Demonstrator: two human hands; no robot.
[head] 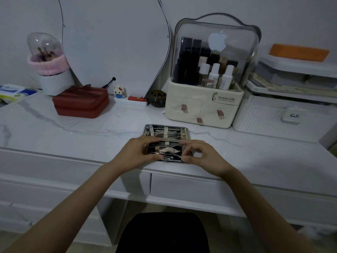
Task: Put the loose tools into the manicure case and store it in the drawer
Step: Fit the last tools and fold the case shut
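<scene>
Marble-patterned white dressing table [73,136], closed drawer [191,189] below. Clear-domed cream cosmetics organiser [204,106] behind; ribbed red box [81,105] far left. Open manicure case [166,133] at front edge, metal tools strapped in rows. Left hand [140,152] grips its left side; right hand [200,154] pinches nippers [168,150].

Two hands: left hand [144,151], right hand [200,156], both over one open manicure case [166,131]. One red case [81,103] far left, one cosmetics organiser [204,108] far right with three drawer pulls. Three white bottles [214,74] inside it; tool count unclear.
</scene>
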